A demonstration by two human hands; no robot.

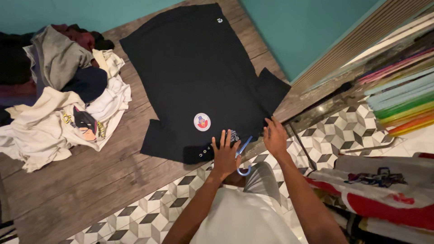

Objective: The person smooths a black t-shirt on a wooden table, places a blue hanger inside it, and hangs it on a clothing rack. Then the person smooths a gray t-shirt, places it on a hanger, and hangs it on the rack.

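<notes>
You've only got the one view here, the head cam, so nothing overlaps with a second angle. It sits above the black shirt (199,86) and looks steeply down and forward at it. Close range too: your forearms come in from the bottom edge just below the shirt, a clothes pile (58,99) sits left of it, and a teal wall (298,27) is beyond it.

a black polo shirt (199,77) lies flat on the wooden floor (90,180). left hand (224,153) presses its collar edge, right hand (275,135) just beside; a blue hanger (243,158) between them, a clothes pile (63,95) left of the shirt.
</notes>
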